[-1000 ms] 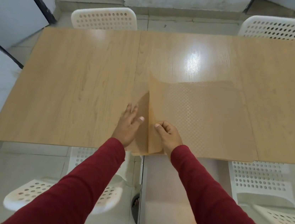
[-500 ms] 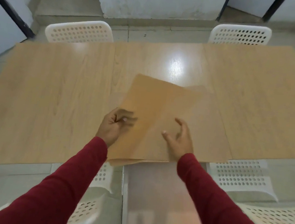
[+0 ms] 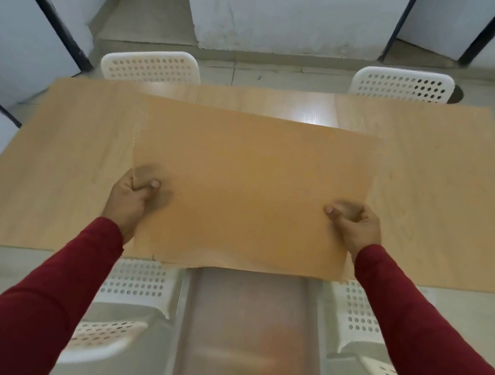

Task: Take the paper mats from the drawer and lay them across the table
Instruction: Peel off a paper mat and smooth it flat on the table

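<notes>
Now we hold one paper mat (image 3: 249, 187) above the counter (image 3: 56, 164) | left hand (image 3: 132, 201) grip pinches its left edge | right hand (image 3: 356, 228) grip pinches its right edge | white chairs (image 3: 152, 65) beyond.

Long rectangular light-wood table (image 3: 281, 104) (glossy bare strip at centre); flat tan paper mats lying at left end (image 3: 67, 149) and right end (image 3: 446, 186).

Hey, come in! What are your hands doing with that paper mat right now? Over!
Left hand pinching paper mat at its left edge. Right hand pinching its right edge. Mat spread over table. Nothing in the way.
</notes>
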